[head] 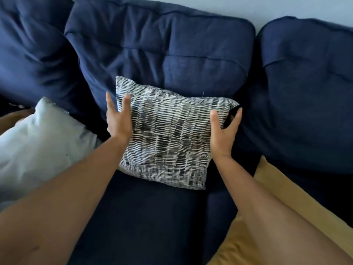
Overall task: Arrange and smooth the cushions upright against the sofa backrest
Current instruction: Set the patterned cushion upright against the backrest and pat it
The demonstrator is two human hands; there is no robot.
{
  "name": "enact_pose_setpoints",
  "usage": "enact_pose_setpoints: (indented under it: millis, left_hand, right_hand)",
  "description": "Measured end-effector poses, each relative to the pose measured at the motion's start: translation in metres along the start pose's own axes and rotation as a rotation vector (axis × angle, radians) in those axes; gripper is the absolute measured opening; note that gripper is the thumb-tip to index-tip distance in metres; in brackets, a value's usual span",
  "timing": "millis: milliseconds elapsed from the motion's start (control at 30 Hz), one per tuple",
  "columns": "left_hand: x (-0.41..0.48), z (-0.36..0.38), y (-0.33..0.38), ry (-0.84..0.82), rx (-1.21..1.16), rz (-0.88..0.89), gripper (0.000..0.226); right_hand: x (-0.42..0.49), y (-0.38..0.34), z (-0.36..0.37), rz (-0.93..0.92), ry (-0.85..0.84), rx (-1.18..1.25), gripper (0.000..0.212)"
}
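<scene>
Both hands bracket the patterned cushion point(168, 134) at frame centre: left hand point(118, 119) flat on its left edge, fingers spread, thumb side on the front face; right hand point(223, 131) cupped round the right edge, fingers reaching behind. Neither grip is clenched. Open palms press in from the sides, likely to square the cushion and hold it upright while it settles.

Cushion leans back against the middle backrest cushion point(162, 46), bottom edge on the navy seat point(145, 217), top left corner riding higher than the right, so it sits slightly skewed.

Pale cushion point(38, 142) at left lies slumped, not upright, lower part cut off by the left forearm. Mustard cushion point(271, 188) at lower right is mostly hidden under the right arm. Right fingertips vanish into a dark gap; contact behind the cushion cannot be confirmed.
</scene>
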State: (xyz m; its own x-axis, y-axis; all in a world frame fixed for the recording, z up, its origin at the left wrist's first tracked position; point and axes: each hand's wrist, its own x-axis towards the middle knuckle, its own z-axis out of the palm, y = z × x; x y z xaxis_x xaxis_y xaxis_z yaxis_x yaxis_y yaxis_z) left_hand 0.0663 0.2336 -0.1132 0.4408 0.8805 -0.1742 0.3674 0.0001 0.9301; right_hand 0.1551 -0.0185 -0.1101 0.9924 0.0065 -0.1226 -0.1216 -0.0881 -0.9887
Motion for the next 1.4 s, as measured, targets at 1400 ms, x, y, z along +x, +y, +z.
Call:
enact_pose_setpoints:
  millis: [1400]
  left_hand:
    - [-0.014,0.013,0.026,-0.058,0.74,1.135,0.053]
  right_hand:
    - [-0.001,-0.027,0.033,-0.913,-0.025,-0.935,0.057]
